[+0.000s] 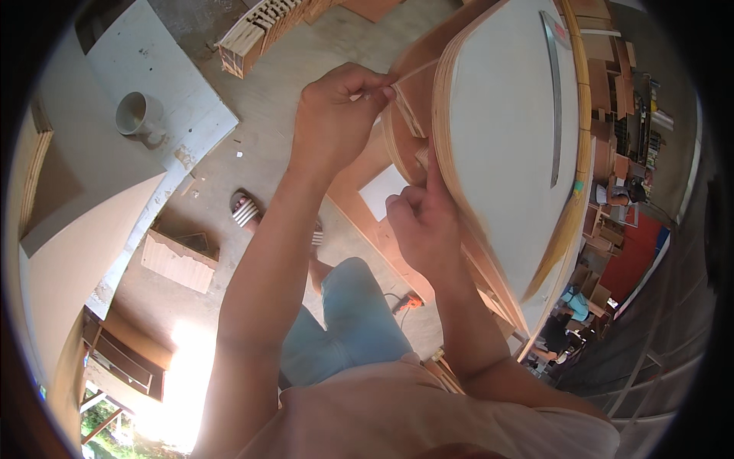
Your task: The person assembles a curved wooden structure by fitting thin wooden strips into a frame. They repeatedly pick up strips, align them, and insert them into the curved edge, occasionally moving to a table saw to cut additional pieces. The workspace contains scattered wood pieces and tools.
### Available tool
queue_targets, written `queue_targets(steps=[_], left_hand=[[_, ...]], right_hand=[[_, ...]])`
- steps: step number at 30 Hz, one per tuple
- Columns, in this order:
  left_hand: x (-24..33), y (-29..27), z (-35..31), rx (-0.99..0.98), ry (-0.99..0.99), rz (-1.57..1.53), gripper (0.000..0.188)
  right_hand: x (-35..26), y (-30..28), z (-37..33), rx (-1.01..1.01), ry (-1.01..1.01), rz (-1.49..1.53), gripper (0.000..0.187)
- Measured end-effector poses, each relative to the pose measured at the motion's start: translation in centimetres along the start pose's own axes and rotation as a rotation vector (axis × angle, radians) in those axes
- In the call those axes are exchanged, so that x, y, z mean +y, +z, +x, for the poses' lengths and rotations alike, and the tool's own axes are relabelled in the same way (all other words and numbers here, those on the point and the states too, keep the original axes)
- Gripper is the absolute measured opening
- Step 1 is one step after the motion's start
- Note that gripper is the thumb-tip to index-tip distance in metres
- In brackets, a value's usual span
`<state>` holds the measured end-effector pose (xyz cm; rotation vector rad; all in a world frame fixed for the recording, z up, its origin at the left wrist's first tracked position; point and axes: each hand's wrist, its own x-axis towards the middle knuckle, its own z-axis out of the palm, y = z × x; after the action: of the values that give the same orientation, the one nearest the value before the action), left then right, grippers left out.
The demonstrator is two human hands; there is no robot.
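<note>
My left hand (336, 115) pinches the end of a thin light wooden strip (419, 72) between thumb and fingertips, beside a curved layered-wood piece. My right hand (424, 229) is lower and to the right. Its index finger reaches up along the rounded plywood edge (443, 99) of a large white-topped panel (497, 115). The other fingers are curled in, and whatever they may hold is hidden. On the panel's white face lies a long metal ruler (556, 107). Brown wooden boards (363, 177) stand below and behind my hands, with a white rectangle (382, 193) on one.
At left, a paint-spotted white table (195, 99) carries a white mug (136, 115). Slatted curved wood (260, 34) lies at the top. A wooden offcut (177, 262) and an orange power tool (409, 303) are on the floor. Other people (573, 302) and stacked wood appear at far right.
</note>
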<state>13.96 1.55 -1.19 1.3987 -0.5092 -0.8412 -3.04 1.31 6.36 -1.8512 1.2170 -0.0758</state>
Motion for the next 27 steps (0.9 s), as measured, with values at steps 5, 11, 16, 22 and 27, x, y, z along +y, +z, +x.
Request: queue_targets(steps=[5,11,16,22,27], left_hand=[[0.0,0.0,0.3,-0.002,0.008,-0.042,0.015],[-0.5,-0.2,0.6,-0.045,0.004,-0.066,0.014],[-0.5,-0.3,0.7,-0.054,0.07,-0.118,0.013],[0.0,-0.7,0.8,-0.096,0.045,-0.079,0.016],[-0.8,-0.6,1.0,-0.097,0.073,-0.131,0.015]], right_hand=[[-0.9,0.0,-0.1,0.007,0.176,0.02,0.08],[0.9,0.5,-0.5,0.131,0.198,0.089,0.022],[0.4,0.4,-0.5,0.133,0.204,0.063,0.023],[0.8,0.8,-0.8,0.182,0.23,0.055,0.021],[-0.6,1.0,-0.4,0.216,0.21,-0.017,0.024]])
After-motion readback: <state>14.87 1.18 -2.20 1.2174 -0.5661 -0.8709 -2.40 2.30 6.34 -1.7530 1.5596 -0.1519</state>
